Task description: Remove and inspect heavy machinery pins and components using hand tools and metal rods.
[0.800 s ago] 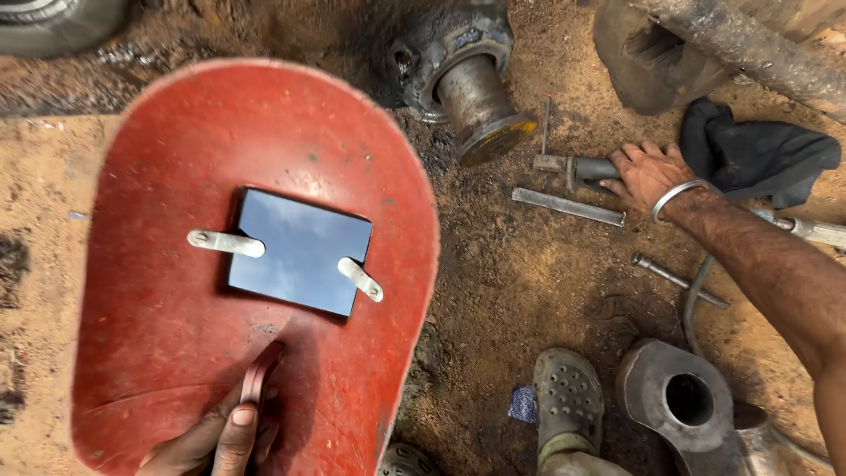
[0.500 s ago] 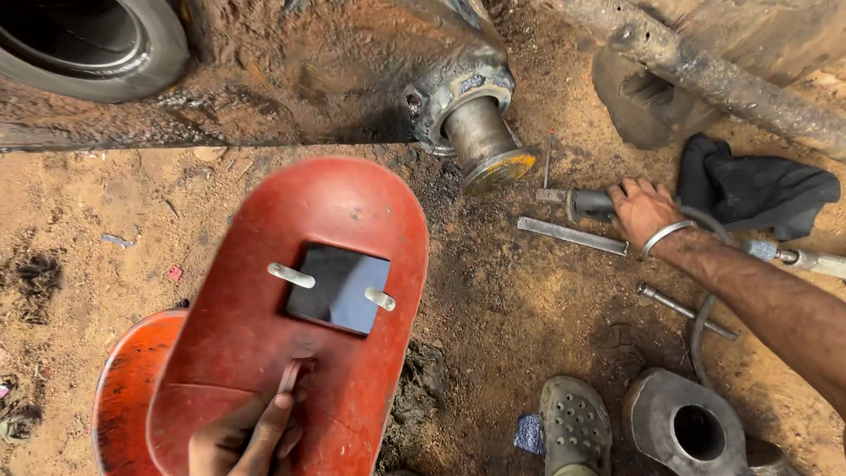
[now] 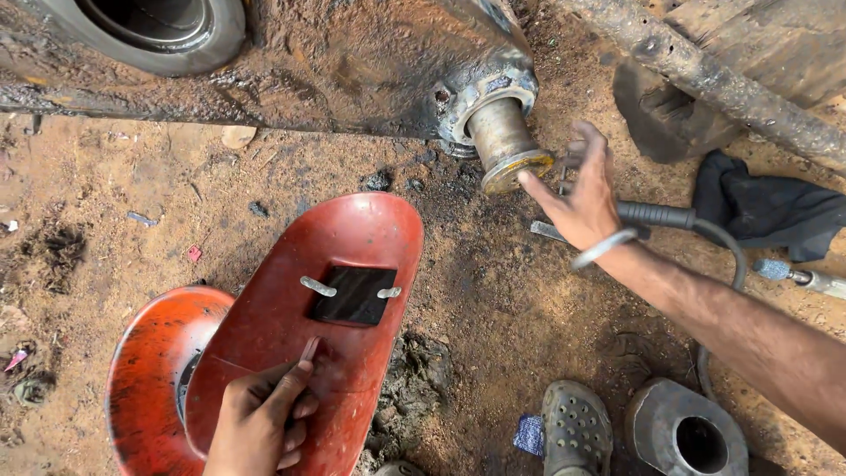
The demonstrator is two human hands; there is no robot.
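My left hand [image 3: 260, 419] grips the handle of a red hand-held welding shield [image 3: 317, 326] with a dark rectangular lens, held low at the bottom left. My right hand [image 3: 577, 198], with a metal bangle on the wrist, is raised with fingers spread, just right of a rusty metal axle stub [image 3: 502, 145] that juts from a dirty beam. A black-handled welding holder [image 3: 656, 214] with its cable lies on the ground right behind that hand.
A second red round object [image 3: 150, 370] lies under the shield. A tyre [image 3: 150, 26] sits at top left. A black cloth [image 3: 767, 207], a metal hub [image 3: 687, 432], a grey shoe [image 3: 577, 427] and a rusty bar [image 3: 705, 75] lie on the dirt.
The shield has dropped away from my view, down to the lower left. My right hand has lifted off the tools on the ground and moved toward the axle stub, fingers spread.
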